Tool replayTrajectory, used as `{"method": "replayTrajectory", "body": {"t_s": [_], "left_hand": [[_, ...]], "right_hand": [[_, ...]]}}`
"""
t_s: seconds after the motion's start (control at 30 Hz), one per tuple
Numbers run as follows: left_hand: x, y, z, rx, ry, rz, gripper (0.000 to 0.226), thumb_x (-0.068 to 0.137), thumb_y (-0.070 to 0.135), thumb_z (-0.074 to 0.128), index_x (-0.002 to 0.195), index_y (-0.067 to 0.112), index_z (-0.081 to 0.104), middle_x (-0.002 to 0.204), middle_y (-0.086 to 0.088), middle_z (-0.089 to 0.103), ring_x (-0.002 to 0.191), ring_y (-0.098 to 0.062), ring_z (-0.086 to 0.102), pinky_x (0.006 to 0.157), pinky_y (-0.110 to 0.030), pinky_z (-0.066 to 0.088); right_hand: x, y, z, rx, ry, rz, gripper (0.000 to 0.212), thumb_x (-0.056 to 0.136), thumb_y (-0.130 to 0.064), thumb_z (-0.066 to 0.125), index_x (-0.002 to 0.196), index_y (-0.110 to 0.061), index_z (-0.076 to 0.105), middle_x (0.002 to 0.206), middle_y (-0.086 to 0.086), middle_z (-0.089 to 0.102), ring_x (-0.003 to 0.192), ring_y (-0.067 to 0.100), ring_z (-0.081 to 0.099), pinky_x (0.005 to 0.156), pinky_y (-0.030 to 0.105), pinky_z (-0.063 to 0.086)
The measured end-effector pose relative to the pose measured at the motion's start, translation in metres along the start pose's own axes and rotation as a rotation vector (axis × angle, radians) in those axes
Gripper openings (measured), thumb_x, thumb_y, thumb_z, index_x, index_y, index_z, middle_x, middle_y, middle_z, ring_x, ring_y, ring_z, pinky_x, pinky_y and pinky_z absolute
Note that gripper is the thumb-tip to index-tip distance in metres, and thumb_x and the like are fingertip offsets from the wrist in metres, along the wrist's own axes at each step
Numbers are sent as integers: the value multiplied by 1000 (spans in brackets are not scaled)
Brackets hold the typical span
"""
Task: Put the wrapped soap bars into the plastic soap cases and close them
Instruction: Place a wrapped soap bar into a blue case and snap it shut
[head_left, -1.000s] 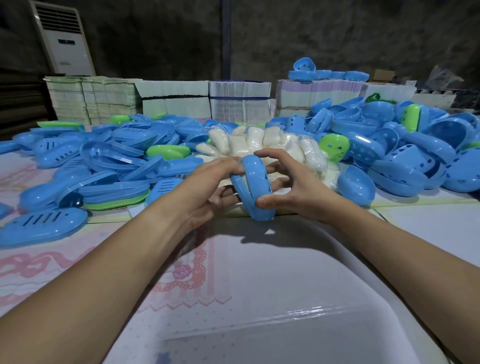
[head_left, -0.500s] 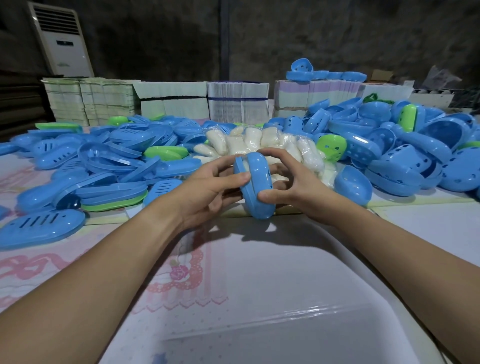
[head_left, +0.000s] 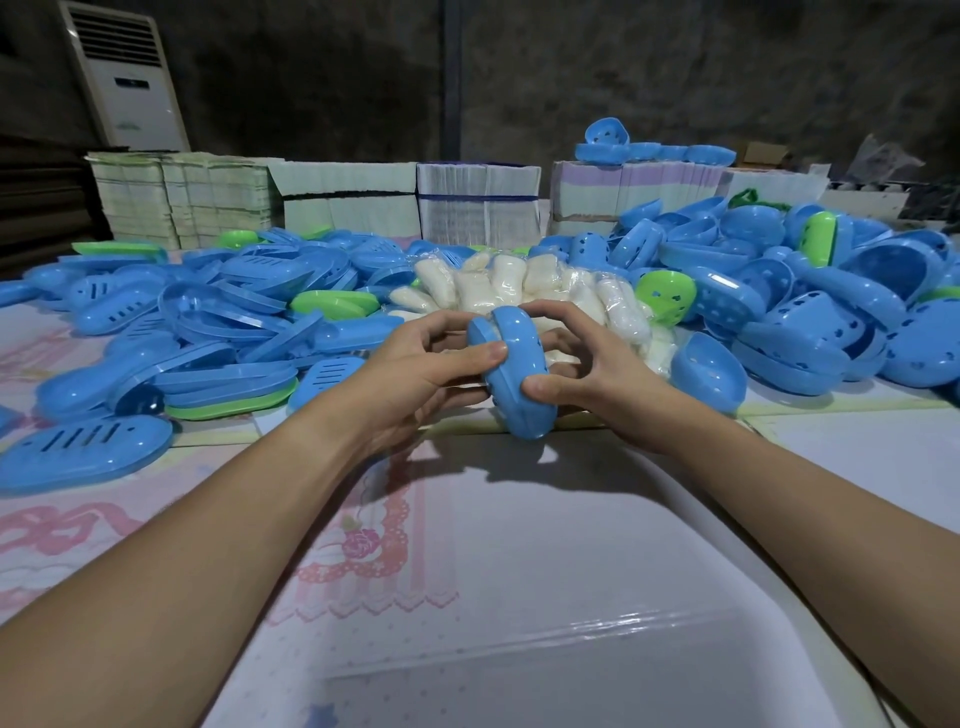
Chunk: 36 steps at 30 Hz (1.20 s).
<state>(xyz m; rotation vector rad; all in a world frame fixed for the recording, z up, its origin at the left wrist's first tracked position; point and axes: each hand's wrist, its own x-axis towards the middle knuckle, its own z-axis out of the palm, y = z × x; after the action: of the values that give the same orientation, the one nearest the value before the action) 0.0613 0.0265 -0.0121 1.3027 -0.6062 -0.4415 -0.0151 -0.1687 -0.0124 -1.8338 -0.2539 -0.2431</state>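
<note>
A blue plastic soap case (head_left: 514, 364) stands on edge above the table, its two halves pressed together. My left hand (head_left: 415, 369) grips its left side with thumb and curled fingers. My right hand (head_left: 587, 374) grips its right side, thumb low on the front, fingers curled over the top. Whatever is inside the case is hidden. Just behind my hands lies a heap of white soap bars in clear wrap (head_left: 519, 291).
Blue and a few green case lids (head_left: 208, 332) are heaped at the left; deep perforated case bottoms (head_left: 810, 306) pile up at the right. Stacks of flat paper bundles (head_left: 478, 202) line the back. A white bin (head_left: 519, 623) sits close below me.
The case's two halves, slightly apart a second ago, have been squeezed together. Both hands stayed in place and shifted their fingers a little.
</note>
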Motion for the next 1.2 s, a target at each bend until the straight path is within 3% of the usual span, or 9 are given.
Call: {"method": "replayTrajectory", "body": {"t_s": [0.1, 0.23, 0.4, 0.63, 0.8, 0.97, 1.03, 1.13, 1.2], "left_hand": [[0, 0, 2, 38, -3, 19, 51, 64, 26, 81, 111, 15, 66, 101, -2, 77, 99, -24, 73, 99, -48, 55], [-1, 0, 7, 54, -11, 33, 51, 66, 28, 79, 114, 16, 67, 113, -6, 76, 112, -25, 70, 103, -43, 54], [-1, -3, 11, 11, -27, 61, 42, 73, 27, 73, 114, 19, 68, 110, -2, 77, 104, -18, 73, 92, -31, 59], [-6, -1, 14, 78, -47, 60, 32, 98, 24, 60, 129, 30, 62, 114, 3, 76, 95, -19, 75, 74, -32, 62], [-9, 0, 17, 168, -57, 72, 37, 102, 25, 57, 138, 29, 57, 122, 3, 72, 94, -17, 74, 80, -33, 62], [-11, 2, 19, 330, -40, 115, 33, 104, 28, 55, 136, 30, 59, 119, 5, 71, 91, -14, 66, 86, -38, 60], [-10, 2, 21, 356, -29, 135, 33, 104, 28, 54, 137, 28, 57, 122, 1, 68, 91, -12, 66, 81, -35, 61], [-10, 1, 23, 292, 0, 181, 40, 104, 25, 54, 144, 24, 48, 124, -1, 64, 87, -1, 69, 69, -19, 57], [-10, 1, 22, 264, 10, 221, 39, 103, 22, 55, 138, 35, 42, 114, 1, 64, 80, -1, 71, 66, -18, 57]], "right_hand": [[1, 1, 1, 15, 5, -2, 64, 69, -27, 83, 125, -41, 55, 120, 9, 63, 91, 26, 69, 77, 35, 58], [1, 2, 1, 36, 1, -7, 64, 64, -37, 83, 121, -45, 57, 117, 6, 65, 92, 26, 69, 78, 37, 58], [1, 4, 3, 47, 19, -9, 67, 64, -37, 82, 125, -42, 55, 117, 8, 63, 90, 22, 69, 74, 35, 58], [1, 2, 4, 11, 72, -21, 60, 70, -26, 80, 123, -40, 57, 111, 4, 62, 89, 29, 67, 78, 44, 57], [-1, -3, 1, -2, 83, -3, 62, 68, -22, 79, 125, -36, 58, 112, 8, 62, 87, 28, 66, 81, 51, 57], [-2, -4, -1, -31, 64, -3, 63, 68, -23, 79, 126, -35, 58, 115, 14, 62, 90, 30, 66, 81, 47, 57], [-1, -2, -1, -6, 51, 1, 59, 70, -24, 78, 124, -37, 59, 115, 14, 64, 99, 30, 67, 85, 49, 57], [1, 1, 1, 98, 12, 40, 55, 72, -27, 78, 123, -38, 59, 118, 12, 66, 109, 31, 66, 85, 49, 57], [2, 2, 2, 131, -12, 61, 59, 70, -31, 80, 124, -40, 57, 120, 9, 66, 108, 30, 67, 81, 49, 59]]}}
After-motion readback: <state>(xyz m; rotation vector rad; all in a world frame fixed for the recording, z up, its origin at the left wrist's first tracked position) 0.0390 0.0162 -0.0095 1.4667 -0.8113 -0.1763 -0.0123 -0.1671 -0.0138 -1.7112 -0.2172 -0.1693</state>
